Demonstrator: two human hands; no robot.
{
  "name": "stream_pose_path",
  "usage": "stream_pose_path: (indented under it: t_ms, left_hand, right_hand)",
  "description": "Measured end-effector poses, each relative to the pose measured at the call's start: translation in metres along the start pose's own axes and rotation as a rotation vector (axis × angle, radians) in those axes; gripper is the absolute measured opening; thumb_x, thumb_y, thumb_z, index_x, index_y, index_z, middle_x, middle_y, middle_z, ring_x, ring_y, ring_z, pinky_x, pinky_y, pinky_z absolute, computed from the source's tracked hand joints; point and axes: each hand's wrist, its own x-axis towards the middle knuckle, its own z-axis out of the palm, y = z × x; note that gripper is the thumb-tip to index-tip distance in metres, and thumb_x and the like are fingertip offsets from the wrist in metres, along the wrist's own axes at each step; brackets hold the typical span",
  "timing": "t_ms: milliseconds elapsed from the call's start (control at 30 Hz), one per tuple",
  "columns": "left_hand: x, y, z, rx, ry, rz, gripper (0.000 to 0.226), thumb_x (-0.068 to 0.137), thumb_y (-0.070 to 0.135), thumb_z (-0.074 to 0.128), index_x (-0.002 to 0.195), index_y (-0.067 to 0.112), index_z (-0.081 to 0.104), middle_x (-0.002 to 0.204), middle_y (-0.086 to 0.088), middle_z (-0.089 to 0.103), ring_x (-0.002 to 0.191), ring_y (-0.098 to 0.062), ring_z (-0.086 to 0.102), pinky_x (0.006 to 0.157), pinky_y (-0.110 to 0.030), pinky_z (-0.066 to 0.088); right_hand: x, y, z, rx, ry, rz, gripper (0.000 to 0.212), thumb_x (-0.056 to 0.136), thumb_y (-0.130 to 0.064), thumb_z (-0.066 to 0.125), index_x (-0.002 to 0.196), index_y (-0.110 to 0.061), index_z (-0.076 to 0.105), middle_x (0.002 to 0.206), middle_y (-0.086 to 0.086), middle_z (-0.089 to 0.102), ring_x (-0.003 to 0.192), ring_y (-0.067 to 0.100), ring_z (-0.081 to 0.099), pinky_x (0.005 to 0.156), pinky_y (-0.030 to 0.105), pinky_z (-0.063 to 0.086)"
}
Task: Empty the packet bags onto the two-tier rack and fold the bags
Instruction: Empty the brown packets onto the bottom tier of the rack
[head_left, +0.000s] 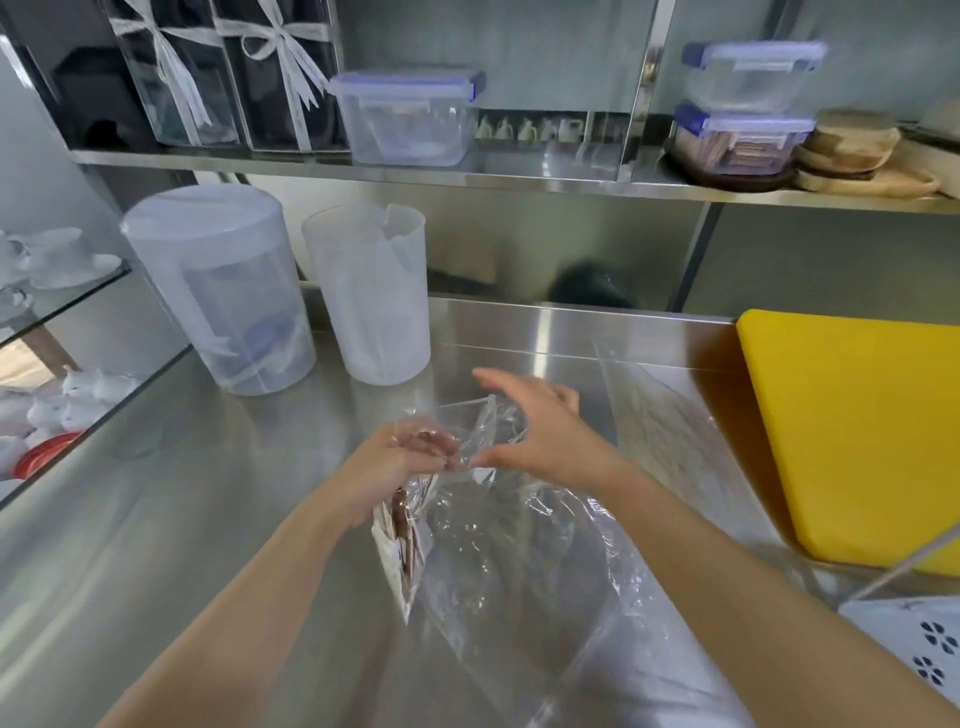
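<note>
A crumpled clear plastic bag (514, 551) hangs over the steel counter in front of me. My left hand (400, 467) grips its upper edge together with a bunch of brown and white packets (405, 551) that hang below the fist. My right hand (540, 431) hovers at the bag's top with fingers spread, thumb and fingertips touching the plastic rim. A second clear bag (660, 415) lies flat on the counter to the right. A white perforated rack corner (914, 644) shows at the lower right.
Two translucent plastic pitchers (223, 291) (374, 291) stand at the back left. A yellow cutting board (852, 441) lies at right. A steel shelf (519, 176) above carries lidded containers and wooden plates. A glass shelf (78, 291) at left carries white cups.
</note>
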Motion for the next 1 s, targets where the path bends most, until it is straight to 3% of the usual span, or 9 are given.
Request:
stream_pose_path:
  t_ms: [200,467,600,733,767,800,867,933,1000]
  left_hand:
    - [-0.004,0.009,0.006,-0.074,-0.064,0.016,0.024,0.076,-0.009,0.063,0.098,-0.001,0.057,0.085,-0.008,0.073,0.082,-0.017,0.072,0.073,-0.015,0.052]
    - [-0.002,0.008,0.006,-0.014,0.297,0.041,0.033,0.071,0.028,0.074,0.096,0.02,0.054,0.099,0.001,0.059,0.084,-0.009,0.057,0.07,-0.018,0.044]
    - [-0.017,0.016,0.004,-0.031,0.429,0.042,0.018,0.081,0.03,0.065,0.092,0.022,0.053,0.096,-0.004,0.061,0.087,-0.017,0.059,0.07,-0.015,0.044]
    - [-0.058,0.061,0.01,-0.105,-0.117,0.077,0.065,0.034,0.063,0.079,0.087,0.034,0.054,0.082,0.012,0.073,0.081,0.004,0.065,0.088,-0.02,0.05]
    - [-0.067,0.068,0.007,-0.073,-0.237,0.048,0.117,0.027,0.046,0.088,0.12,0.044,0.018,0.072,0.016,0.073,0.07,0.013,0.063,0.076,-0.007,0.048]
    - [-0.071,0.079,0.008,-0.045,-0.356,0.056,0.103,0.048,0.038,0.087,0.135,0.019,0.036,0.089,0.017,0.073,0.08,0.021,0.059,0.078,-0.001,0.043]
    - [-0.079,0.088,0.006,0.268,-0.606,0.139,0.112,0.05,0.062,0.078,0.138,0.045,0.01,0.148,0.017,0.032,0.13,0.015,0.029,0.106,-0.009,0.025]
    - [-0.084,0.084,0.0,0.545,-0.559,0.129,0.122,0.042,0.069,0.073,0.138,0.05,0.0,0.152,0.023,0.012,0.138,0.006,0.015,0.113,-0.019,0.017]
    - [-0.078,0.091,0.008,0.644,-0.153,0.216,0.103,0.053,0.061,0.068,0.14,0.036,0.019,0.148,0.012,0.032,0.13,-0.003,0.036,0.109,-0.028,0.03]
  right_hand:
    - [0.008,-0.012,-0.006,-0.178,-0.011,-0.055,0.023,0.08,-0.041,0.064,0.085,-0.019,0.066,0.076,-0.008,0.061,0.091,0.013,0.036,0.085,0.026,0.022]
    - [0.015,-0.017,-0.019,-0.09,0.093,0.203,0.041,0.088,-0.029,0.058,0.052,-0.014,0.045,0.053,0.0,0.048,0.052,0.017,0.049,0.052,0.027,0.038]
    - [0.023,-0.006,-0.025,0.279,0.195,0.447,0.031,0.087,-0.014,0.056,0.059,-0.01,0.044,0.055,0.008,0.047,0.036,0.014,0.045,0.038,0.022,0.035]
    - [0.027,0.01,-0.03,0.787,0.246,0.655,0.013,0.086,0.007,0.046,0.08,-0.004,0.049,0.057,0.012,0.046,0.023,0.009,0.045,0.03,0.024,0.045]
    - [0.028,0.012,-0.031,0.901,0.258,0.678,0.014,0.087,0.009,0.043,0.089,-0.002,0.05,0.054,0.014,0.052,0.025,0.012,0.051,0.03,0.025,0.047]
    - [0.028,0.014,-0.032,1.005,0.277,0.699,0.016,0.088,0.008,0.042,0.098,-0.002,0.051,0.047,0.013,0.058,0.028,0.015,0.055,0.03,0.024,0.047]
    - [0.028,0.015,-0.035,1.151,0.333,0.735,0.013,0.092,0.002,0.043,0.099,-0.001,0.054,0.039,0.008,0.061,0.03,0.017,0.059,0.028,0.024,0.045]
    - [0.027,0.013,-0.037,1.244,0.383,0.761,0.011,0.092,0.003,0.043,0.097,0.001,0.052,0.06,0.012,0.068,0.032,0.021,0.061,0.027,0.025,0.045]
    - [0.026,0.012,-0.038,1.283,0.399,0.773,0.02,0.091,0.003,0.043,0.11,0.005,0.051,0.09,0.018,0.064,0.037,0.028,0.064,0.029,0.028,0.048]
